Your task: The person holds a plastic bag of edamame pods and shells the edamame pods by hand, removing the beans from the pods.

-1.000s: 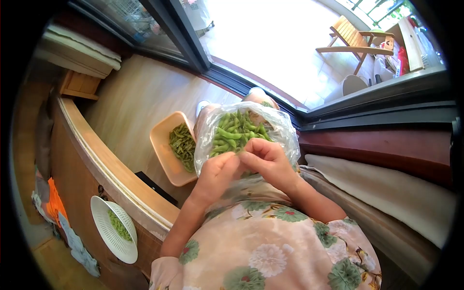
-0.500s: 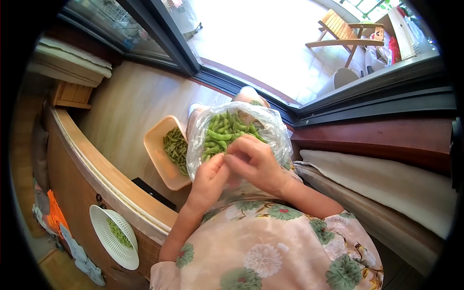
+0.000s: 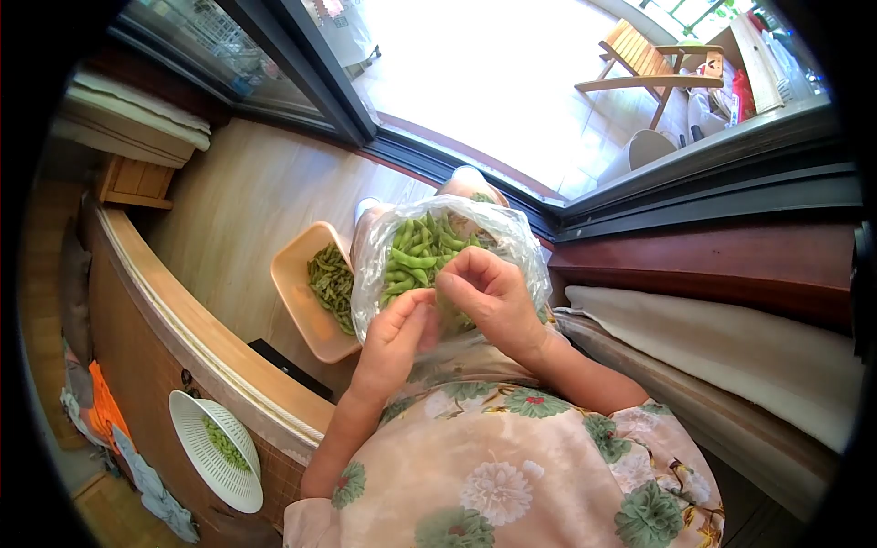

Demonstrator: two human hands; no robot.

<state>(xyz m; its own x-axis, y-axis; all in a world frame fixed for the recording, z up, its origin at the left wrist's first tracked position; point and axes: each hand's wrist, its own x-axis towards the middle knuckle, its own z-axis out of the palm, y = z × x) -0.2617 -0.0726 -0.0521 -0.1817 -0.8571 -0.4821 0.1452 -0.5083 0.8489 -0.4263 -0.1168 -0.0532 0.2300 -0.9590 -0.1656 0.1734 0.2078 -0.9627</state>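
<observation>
Over my lap lies a clear plastic bag (image 3: 373,251) with its mouth spread wide, full of green edamame pods (image 3: 416,256). My left hand (image 3: 395,340) is held above the near side of the bag, thumb and fingers closed in a pinch. Just to its right, my right hand (image 3: 493,297) is pinched too, its index finger curled toward the thumb. A small gap separates the two hands. Whatever lies between the fingertips is too small and blurred to make out.
Left of the bag, a peach plastic bin (image 3: 294,274) on the floor holds empty-looking pods (image 3: 331,285). A white colander (image 3: 196,438) with shelled green beans (image 3: 222,445) sits on the brown seat (image 3: 146,365). Ahead are a sliding door frame (image 3: 411,160) and a wooden chair (image 3: 639,50).
My hands, touching at the fingertips before, have drawn slightly apart. The right hand has shifted a little up and right. Bag, bin and colander stay in place.
</observation>
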